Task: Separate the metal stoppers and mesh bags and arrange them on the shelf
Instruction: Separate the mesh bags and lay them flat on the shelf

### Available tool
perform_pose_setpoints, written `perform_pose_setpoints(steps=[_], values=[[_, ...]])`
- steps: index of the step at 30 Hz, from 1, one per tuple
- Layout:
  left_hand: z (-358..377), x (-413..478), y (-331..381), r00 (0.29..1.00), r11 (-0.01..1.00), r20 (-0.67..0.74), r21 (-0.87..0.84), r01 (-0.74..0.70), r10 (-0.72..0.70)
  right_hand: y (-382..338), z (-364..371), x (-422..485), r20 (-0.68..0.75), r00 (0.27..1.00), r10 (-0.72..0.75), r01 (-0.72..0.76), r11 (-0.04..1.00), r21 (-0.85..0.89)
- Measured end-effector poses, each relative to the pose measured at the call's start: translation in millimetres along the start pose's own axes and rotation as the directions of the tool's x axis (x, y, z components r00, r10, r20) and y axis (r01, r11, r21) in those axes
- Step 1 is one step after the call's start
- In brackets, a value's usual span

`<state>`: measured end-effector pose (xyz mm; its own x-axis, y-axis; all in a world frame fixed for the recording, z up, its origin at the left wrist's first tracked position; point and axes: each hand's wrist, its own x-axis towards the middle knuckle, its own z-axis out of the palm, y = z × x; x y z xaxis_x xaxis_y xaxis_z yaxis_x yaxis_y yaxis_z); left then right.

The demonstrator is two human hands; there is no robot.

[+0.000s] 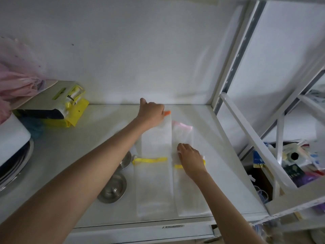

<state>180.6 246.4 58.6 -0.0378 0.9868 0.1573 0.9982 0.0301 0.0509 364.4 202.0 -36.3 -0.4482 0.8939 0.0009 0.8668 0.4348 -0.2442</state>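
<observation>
Several white mesh bags lie flat in two columns on the white shelf (219, 155). The far left bag (156, 140) has an orange trim; my left hand (152, 112) is closed on its top edge. A pink-trimmed bag (183, 132) lies to its right, and my right hand (190, 159) presses flat on its near end. Two yellow-trimmed bags (153, 187) (191, 196) lie nearer me. Two round metal stoppers (112, 188) (125, 160) sit left of the bags, the far one partly hidden by my left arm.
A yellow package (70, 111) and a white box (12, 136) over metal lids stand at the left, with pink fabric (15, 83) behind. White rack posts (233, 64) rise at the right. A lower shelf at right holds assorted clutter (295, 162).
</observation>
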Motion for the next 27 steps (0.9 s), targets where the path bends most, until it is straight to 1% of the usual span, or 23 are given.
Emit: perform_pose_setpoints(steps=[2,3,5,6,8,9,11,14,17,20,24,27], values=[[21.1,-5.1,-1.5,0.997,0.998,0.048,0.019,0.054,-0.055,0.0,0.6,-0.5,-0.004,1.0,0.009,-0.009,1.0,0.015],[32.6,-11.0,-2.6,0.995,0.996,0.044,0.026,0.089,-0.09,0.2,1.1,-0.9,-0.005,1.0,0.014,-0.013,1.0,0.023],[49.5,-29.7,-0.5,0.993,0.993,-0.018,-0.012,0.12,-0.12,1.2,2.6,-1.1,-0.003,1.0,0.024,-0.024,0.999,0.036],[56.3,-41.1,2.5,0.993,0.994,-0.051,-0.044,0.103,-0.105,1.3,3.4,-0.9,0.003,1.0,0.03,-0.03,0.999,0.043],[72.3,-65.3,9.7,0.999,0.995,-0.039,-0.094,0.033,-0.037,0.8,3.5,0.4,0.021,0.999,0.041,-0.042,0.997,0.057],[80.5,-76.5,12.7,1.0,0.993,-0.001,-0.12,0.006,-0.006,-0.1,2.3,0.9,0.03,0.998,0.049,-0.051,0.996,0.067],[93.4,-94.1,16.3,0.995,0.988,0.102,-0.154,0.004,0.011,-2.7,-0.3,0.2,0.039,0.997,0.061,-0.064,0.993,0.094],[101.6,-105.1,16.5,0.983,0.987,0.181,-0.153,0.051,-0.023,-5.3,2.2,-4.7,0.053,0.998,0.023,-0.029,0.993,0.118],[98.9,-109.5,15.9,0.984,0.985,0.17,-0.149,0.087,-0.061,-6.0,9.0,-7.1,0.061,0.998,-0.015,0.01,0.996,0.084],[97.7,-114.4,15.9,0.979,0.985,0.179,-0.13,0.116,-0.092,-2.9,10.9,-4.6,0.068,0.997,-0.028,0.02,0.993,0.116],[100.1,-119.8,16.5,0.981,0.986,0.174,-0.123,0.11,-0.088,4.2,8.9,-3.2,0.065,0.992,-0.104,0.094,0.986,0.138],[101.8,-122.6,17.6,0.982,0.984,0.168,-0.141,0.11,-0.086,7.2,8.8,-3.5,0.048,0.991,-0.125,0.117,0.982,0.147]])
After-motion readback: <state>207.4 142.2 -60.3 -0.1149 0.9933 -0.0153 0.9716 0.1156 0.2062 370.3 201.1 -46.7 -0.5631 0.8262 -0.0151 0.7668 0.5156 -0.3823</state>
